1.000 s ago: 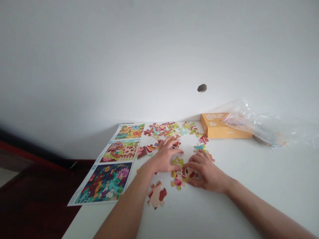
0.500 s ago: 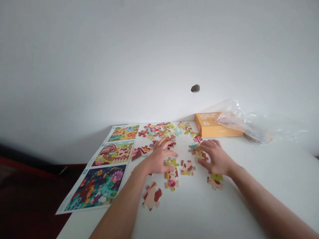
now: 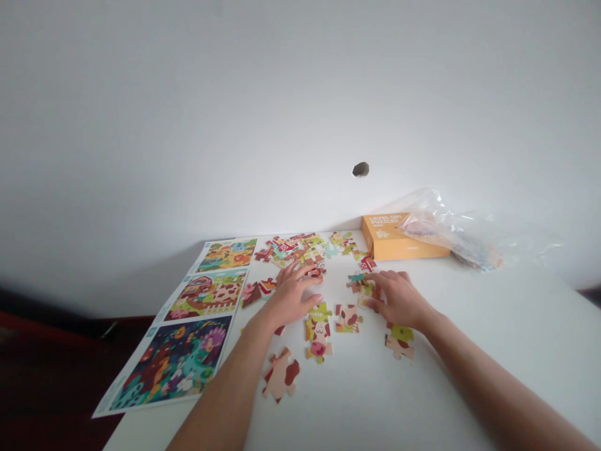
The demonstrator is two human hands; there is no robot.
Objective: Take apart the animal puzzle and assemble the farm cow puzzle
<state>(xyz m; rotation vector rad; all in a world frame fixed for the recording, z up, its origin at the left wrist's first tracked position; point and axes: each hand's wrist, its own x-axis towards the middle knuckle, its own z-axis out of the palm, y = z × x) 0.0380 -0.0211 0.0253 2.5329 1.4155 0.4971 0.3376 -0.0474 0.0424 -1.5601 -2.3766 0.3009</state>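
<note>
My left hand [image 3: 290, 297] lies flat on the white table [image 3: 469, 351], fingers spread, its thumb beside a green piece [image 3: 320, 311] joined to a cow-face piece [image 3: 318, 338]. My right hand [image 3: 397, 295] rests palm down with its fingertips on small loose pieces [image 3: 360, 287], holding nothing that I can see. Between the hands lies a brown-spotted piece [image 3: 348, 318]. Another spotted piece [image 3: 282, 374] lies by my left forearm, and a green and tan piece [image 3: 400, 339] sits under my right wrist.
A sheet of three picture guides [image 3: 192, 319] lies at the table's left edge. A heap of loose pieces [image 3: 300, 245] sits by the wall. An orange puzzle box [image 3: 399, 237] and a clear plastic bag [image 3: 464, 238] stand at the back right.
My right hand left the brown-spotted piece beside the cow face and moved up and right onto the small loose pieces. The left hand stayed flat. The view shifted slightly.
</note>
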